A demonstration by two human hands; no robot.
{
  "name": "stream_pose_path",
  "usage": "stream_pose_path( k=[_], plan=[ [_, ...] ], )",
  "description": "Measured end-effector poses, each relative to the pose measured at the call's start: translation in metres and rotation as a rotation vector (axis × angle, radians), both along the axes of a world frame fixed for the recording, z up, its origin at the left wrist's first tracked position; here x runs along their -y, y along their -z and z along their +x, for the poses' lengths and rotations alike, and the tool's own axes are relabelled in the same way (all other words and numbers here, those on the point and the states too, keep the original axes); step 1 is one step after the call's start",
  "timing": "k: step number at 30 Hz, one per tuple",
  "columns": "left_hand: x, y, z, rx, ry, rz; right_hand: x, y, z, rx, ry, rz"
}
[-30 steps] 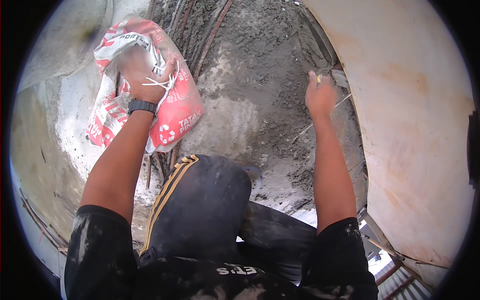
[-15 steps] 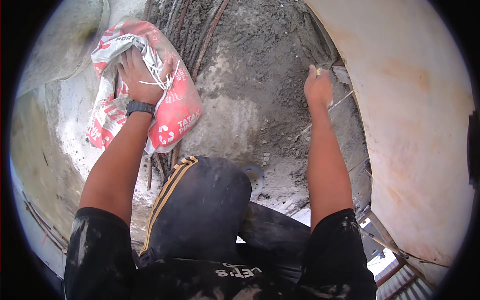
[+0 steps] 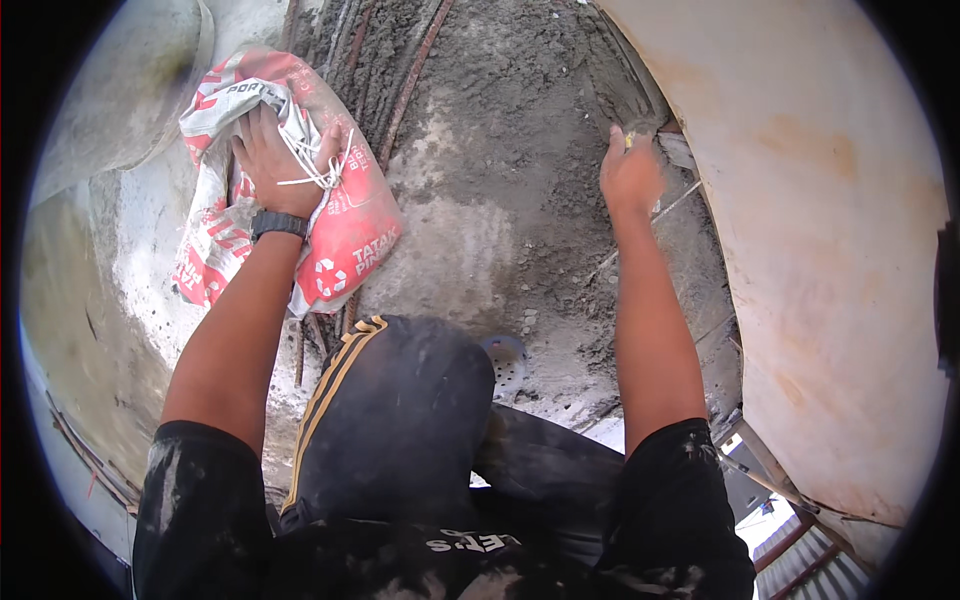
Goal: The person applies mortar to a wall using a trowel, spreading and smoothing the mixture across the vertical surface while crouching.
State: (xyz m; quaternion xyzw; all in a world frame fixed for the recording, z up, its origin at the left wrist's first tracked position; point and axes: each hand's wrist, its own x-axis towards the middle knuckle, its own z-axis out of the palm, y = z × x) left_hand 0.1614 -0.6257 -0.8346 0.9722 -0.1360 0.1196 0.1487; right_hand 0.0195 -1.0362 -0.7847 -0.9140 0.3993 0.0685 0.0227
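Note:
My left hand, with a dark watch on its wrist, lies on a red and white cement bag. Its fingers are stretched out over the bag's folded mouth, beside a white string tied in a knot. Over on the right, my right hand is closed round the yellow handle of a trowel. The trowel's grey blade lies against wet mortar along the edge of a pale board and is hard to tell from it. My fingers partly cover the handle, and the hand is slightly blurred.
The pale, stained board curves along the right side. Rusty steel bars run beyond and under the bag. A round perforated disc lies on the rough concrete beside my bent knee. Thin rods stick out near the board.
My right hand has shifted slightly left and away from me with the trowel beside the board. My left hand stays on the bag; the view has moved a little.

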Motion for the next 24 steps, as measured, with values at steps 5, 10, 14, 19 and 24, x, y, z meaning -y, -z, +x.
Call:
stream_pose_path(
  k=[5, 10, 14, 19, 24],
  plan=[
    [0.001, -0.002, 0.0, 0.005, 0.005, -0.025, 0.003, -0.003, 0.007, -0.095, 0.062, 0.06],
    [0.008, -0.007, 0.001, -0.009, 0.017, -0.03, 0.014, 0.0, 0.012, -0.116, 0.043, 0.069],
    [0.001, -0.01, 0.001, -0.016, -0.007, 0.028, -0.013, -0.008, -0.011, -0.017, 0.074, 0.124],
    [0.005, -0.006, 0.001, -0.014, 0.011, -0.006, -0.01, -0.008, -0.099, -0.054, 0.073, 0.157],
    [0.0, -0.005, 0.003, -0.01, 0.008, 0.02, -0.003, -0.017, -0.083, -0.232, 0.182, 0.228]
  ],
)
